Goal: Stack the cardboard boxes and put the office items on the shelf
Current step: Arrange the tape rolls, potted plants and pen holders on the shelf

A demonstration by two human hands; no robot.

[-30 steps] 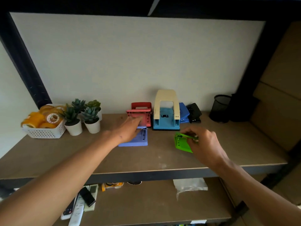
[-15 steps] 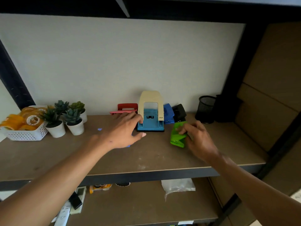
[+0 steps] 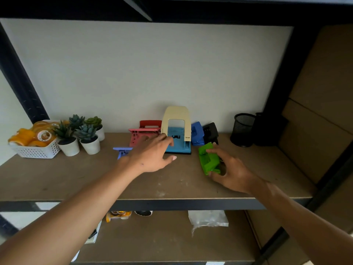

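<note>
While right hand [image 3: 232,172] grips green hole punch [image 3: 208,159], long axis front-to-back on shelf [image 3: 76,180]; left hand [image 3: 152,155] spread, empty.

Two bare forearms — no sleeves, no rings.

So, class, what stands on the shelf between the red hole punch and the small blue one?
The big cream-and-blue hole punch, seen from the head camera.

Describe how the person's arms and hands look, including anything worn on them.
Both forearms are bare as far as the picture shows: no sleeves, gloves, watch, rings or bracelets in sight. The left hand has a small dark mark on its back near the wrist, and its thumbnail looks pale. The right hand shows no markings.
</note>
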